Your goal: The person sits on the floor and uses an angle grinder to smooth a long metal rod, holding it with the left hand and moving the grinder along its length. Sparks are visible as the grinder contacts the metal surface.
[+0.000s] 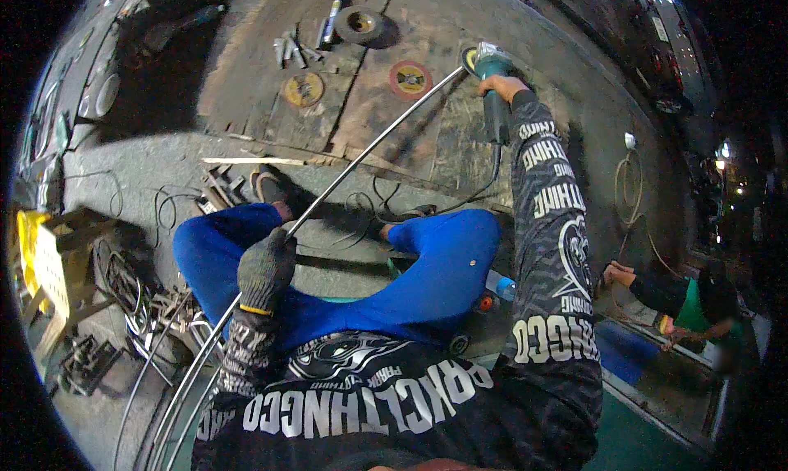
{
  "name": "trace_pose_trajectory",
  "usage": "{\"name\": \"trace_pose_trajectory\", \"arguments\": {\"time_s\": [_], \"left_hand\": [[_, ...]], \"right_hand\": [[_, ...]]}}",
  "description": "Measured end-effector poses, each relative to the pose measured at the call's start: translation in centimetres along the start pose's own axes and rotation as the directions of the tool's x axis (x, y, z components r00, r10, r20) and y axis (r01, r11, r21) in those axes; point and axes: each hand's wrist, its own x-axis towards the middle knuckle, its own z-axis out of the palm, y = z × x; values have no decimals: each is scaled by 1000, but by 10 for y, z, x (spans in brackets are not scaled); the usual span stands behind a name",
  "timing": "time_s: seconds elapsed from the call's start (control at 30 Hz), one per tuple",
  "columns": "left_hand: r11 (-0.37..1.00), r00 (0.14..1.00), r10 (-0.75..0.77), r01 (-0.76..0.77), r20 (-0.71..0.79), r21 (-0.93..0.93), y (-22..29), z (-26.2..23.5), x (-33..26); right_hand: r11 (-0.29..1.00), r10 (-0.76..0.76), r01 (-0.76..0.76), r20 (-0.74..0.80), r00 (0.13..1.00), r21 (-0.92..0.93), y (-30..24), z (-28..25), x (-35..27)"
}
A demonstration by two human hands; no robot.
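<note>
in front of you sits a worn, dark wooden board platform [271, 101] on the grey concrete floor [123, 167]. on its planks lie a yellowish round grinding disc [304, 88], a red-centred round cutting disc [410, 78], a grey thick abrasive wheel [359, 23] and a few small grey metal pieces [289, 50]. on the concrete to your left stand a yellow slatted crate [49, 253] and a tangle of bent steel wire [135, 294], with thin dark cables [164, 204] nearby.

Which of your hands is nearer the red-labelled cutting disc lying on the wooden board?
Right. The right hand grips the angle grinder just right of the red disc. The gloved left hand holds the metal rod well below it, by the knees.
</note>
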Motion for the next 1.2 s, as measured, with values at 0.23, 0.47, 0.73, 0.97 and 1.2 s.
{"name": "trace_pose_trajectory", "arguments": {"time_s": [0.23, 0.47, 0.73, 0.97, 1.2], "left_hand": [[992, 991, 123, -125, -51, -23, -12, 6, -17], [990, 994, 108, -109, -13, -93, -15, 11, -8], [976, 990, 112, -94, 83, -194, -23, 15, -2], [981, 985, 89, -61, 150, -182, -29, 21, 7], [972, 962, 208, -183, 178, -146, -28, 14, 7]], "right_hand": [[979, -63, 66, 20, 998, -193, -66, 48, -74], [999, -24, 26, -72, 997, 21, -130, 127, -130], [990, 114, -104, -101, 988, 95, -215, 174, -197], [991, 84, -83, -11, 996, 100, -244, 185, -228], [985, 92, -93, 11, 996, 143, -260, 190, -250]]}}
